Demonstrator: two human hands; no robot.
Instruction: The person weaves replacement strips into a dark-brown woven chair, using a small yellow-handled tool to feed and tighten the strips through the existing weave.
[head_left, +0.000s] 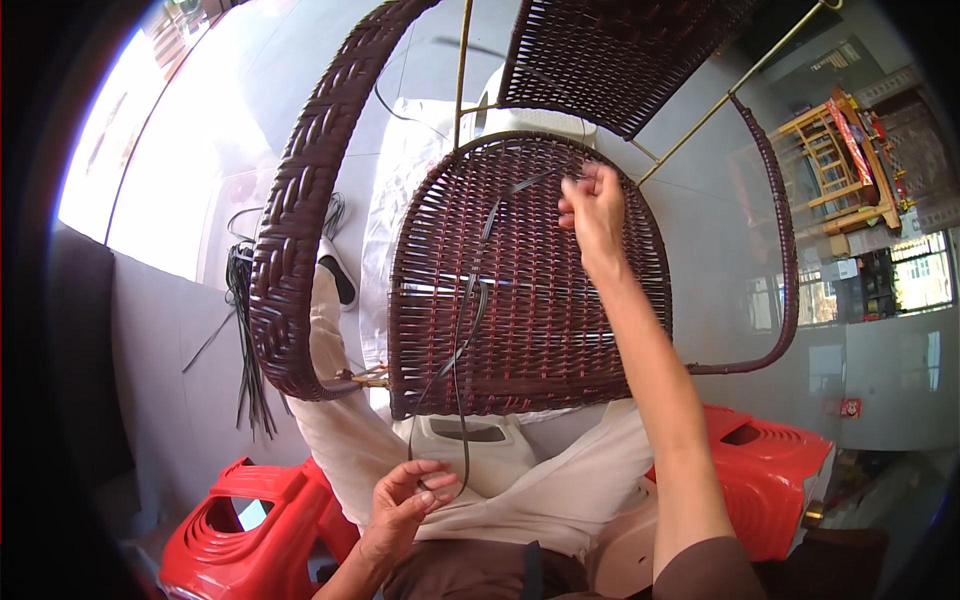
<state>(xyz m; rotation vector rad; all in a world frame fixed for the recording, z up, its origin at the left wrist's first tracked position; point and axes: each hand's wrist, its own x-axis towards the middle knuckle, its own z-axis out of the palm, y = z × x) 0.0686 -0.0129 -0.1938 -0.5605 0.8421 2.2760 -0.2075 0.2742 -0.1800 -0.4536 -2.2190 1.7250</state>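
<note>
A dark brown wicker chair lies in front of me, its rounded woven seat [560, 290] facing up. Over the far right part of the seat, my right hand [598, 215] has its fingers closed on one end of a thin dark weaving strip [487, 222]. The strip trails loosely across the seat and hangs in a loop below the near edge. Below that edge, above my lap, my left hand [405, 503] has bent fingers, with thumb and fingertips closed around the lower part of the loop.
A thick braided armrest [290, 250] curves along the left, with a thinner wrapped one [785, 240] on the right. The woven backrest [600, 70] is at the far side. Loose dark strips [245, 330] lie on the floor at left. Red plastic stools [240, 530] flank my legs.
</note>
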